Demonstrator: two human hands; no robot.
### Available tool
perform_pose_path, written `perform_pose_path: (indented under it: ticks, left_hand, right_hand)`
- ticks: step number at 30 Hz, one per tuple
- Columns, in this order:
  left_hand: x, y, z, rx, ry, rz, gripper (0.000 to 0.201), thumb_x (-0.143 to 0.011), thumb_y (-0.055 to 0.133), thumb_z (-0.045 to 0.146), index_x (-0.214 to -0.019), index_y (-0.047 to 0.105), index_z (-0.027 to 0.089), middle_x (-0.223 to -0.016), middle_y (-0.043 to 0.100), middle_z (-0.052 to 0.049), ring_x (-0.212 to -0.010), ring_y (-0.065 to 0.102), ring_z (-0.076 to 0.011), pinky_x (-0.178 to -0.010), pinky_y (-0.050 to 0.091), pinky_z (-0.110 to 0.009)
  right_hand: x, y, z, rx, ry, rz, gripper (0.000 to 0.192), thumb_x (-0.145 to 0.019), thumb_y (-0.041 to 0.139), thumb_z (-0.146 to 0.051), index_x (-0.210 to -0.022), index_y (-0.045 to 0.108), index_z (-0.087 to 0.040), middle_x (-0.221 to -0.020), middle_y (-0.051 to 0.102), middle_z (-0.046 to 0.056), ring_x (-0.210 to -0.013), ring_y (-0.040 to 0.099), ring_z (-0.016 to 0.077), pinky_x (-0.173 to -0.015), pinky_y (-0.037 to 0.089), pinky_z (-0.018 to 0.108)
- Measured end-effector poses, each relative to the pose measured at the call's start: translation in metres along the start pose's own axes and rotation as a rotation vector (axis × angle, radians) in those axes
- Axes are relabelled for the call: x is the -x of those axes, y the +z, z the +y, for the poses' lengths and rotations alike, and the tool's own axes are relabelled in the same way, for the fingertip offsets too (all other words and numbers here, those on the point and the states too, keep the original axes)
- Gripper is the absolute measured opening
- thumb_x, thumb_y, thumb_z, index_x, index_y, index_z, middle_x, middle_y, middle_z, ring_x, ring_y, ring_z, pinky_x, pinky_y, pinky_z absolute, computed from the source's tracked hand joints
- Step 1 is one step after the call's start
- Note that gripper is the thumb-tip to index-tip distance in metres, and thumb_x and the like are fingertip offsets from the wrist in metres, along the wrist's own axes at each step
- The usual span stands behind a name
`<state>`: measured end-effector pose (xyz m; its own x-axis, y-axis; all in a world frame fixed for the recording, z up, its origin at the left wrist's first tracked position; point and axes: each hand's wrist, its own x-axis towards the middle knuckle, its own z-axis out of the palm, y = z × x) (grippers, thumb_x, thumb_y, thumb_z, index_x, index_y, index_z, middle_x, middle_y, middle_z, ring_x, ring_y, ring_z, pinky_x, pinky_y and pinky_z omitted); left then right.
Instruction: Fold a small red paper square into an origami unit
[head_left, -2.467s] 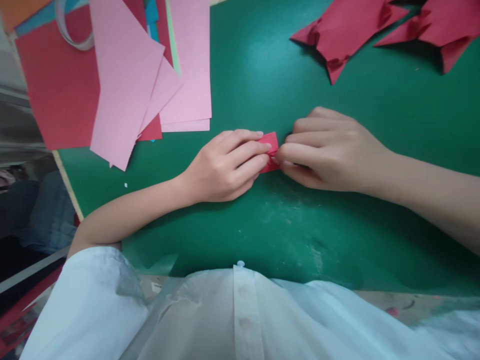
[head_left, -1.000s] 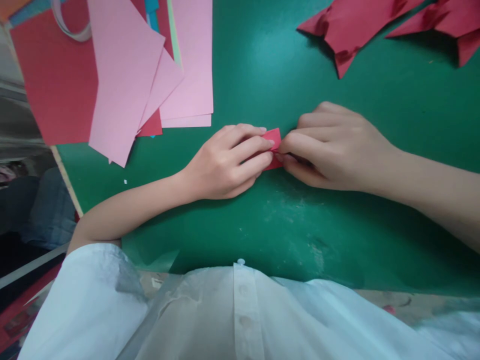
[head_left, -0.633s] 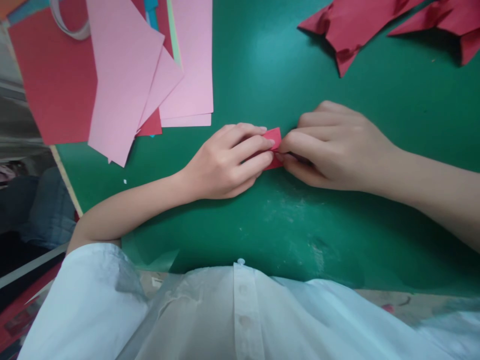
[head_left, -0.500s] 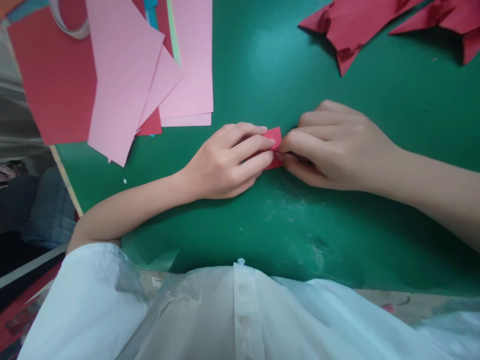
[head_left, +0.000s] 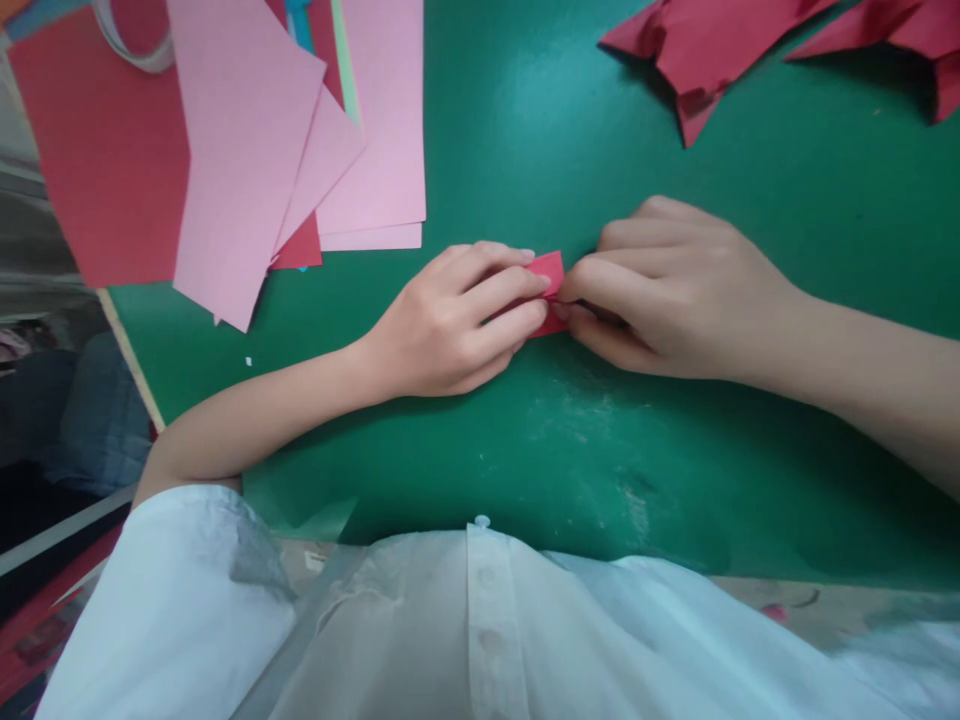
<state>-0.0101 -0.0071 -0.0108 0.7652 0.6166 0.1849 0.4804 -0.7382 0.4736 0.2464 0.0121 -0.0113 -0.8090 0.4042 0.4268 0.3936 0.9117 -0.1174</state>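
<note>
Between my two hands, on the green table, lies a small folded piece of red paper. My left hand rests over most of it, fingertips pressing it down from the left. With thumb and index finger, my right hand pinches the paper's right side near its middle; the other fingers are curled in. Much of the paper is hidden under the left fingers, so its full shape cannot be made out.
Pink paper sheets and a red sheet overlap at the upper left, with a white ring-shaped strip on top. Folded red paper shapes lie at the upper right. The table's left edge runs beside my left arm.
Both hands keep the same hold on the red paper. The view has shifted very slightly; nothing else visibly differs.
</note>
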Motion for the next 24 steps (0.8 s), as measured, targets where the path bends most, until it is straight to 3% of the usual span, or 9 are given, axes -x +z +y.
perform_pose_path:
  ticks: [5,13,18,24]
  left_hand:
    - [0.0003,0.0009,0.0007,0.002,-0.043,0.022,0.033,-0.111,0.042,0.045,-0.117,0.069,0.028,-0.126,0.076,-0.005,-0.134,0.07,-0.0299,-0.112,0.062,-0.063]
    - [0.0021,0.0003,-0.0006,0.008,0.014,-0.008,0.026,-0.11,0.045,0.034,-0.121,0.068,0.029,-0.135,0.074,-0.004,-0.138,0.068,-0.0292,-0.113,0.061,-0.058]
    - [0.0032,0.0018,-0.0005,-0.111,0.115,0.092,0.022,-0.108,0.05,0.03,-0.119,0.068,0.027,-0.131,0.076,-0.004,-0.131,0.072,-0.0283,-0.104,0.066,-0.054]
    - [0.0023,0.0019,0.0017,-0.041,-0.001,0.025,0.027,-0.11,0.045,0.036,-0.119,0.068,0.028,-0.13,0.075,-0.005,-0.135,0.069,-0.03,-0.111,0.062,-0.061]
  right_hand:
    - [-0.0005,-0.0005,-0.0001,-0.022,0.03,-0.035,0.037,-0.114,0.031,-0.03,-0.081,0.046,-0.022,-0.069,0.051,-0.003,-0.066,0.045,0.0099,-0.062,0.04,0.033]
    - [0.0007,-0.0004,0.0004,-0.021,0.052,-0.078,0.039,-0.115,0.026,-0.032,-0.086,0.05,-0.021,-0.071,0.055,-0.003,-0.069,0.048,0.0107,-0.063,0.04,0.033]
    - [0.0009,0.0006,0.0011,-0.054,0.041,-0.043,0.031,-0.113,0.034,-0.029,-0.087,0.048,-0.022,-0.072,0.054,-0.003,-0.07,0.049,0.0113,-0.065,0.038,0.034]
    - [-0.001,0.0001,-0.0007,-0.027,0.02,-0.01,0.032,-0.113,0.034,-0.027,-0.084,0.047,-0.022,-0.069,0.049,-0.003,-0.068,0.046,0.0108,-0.063,0.04,0.033]
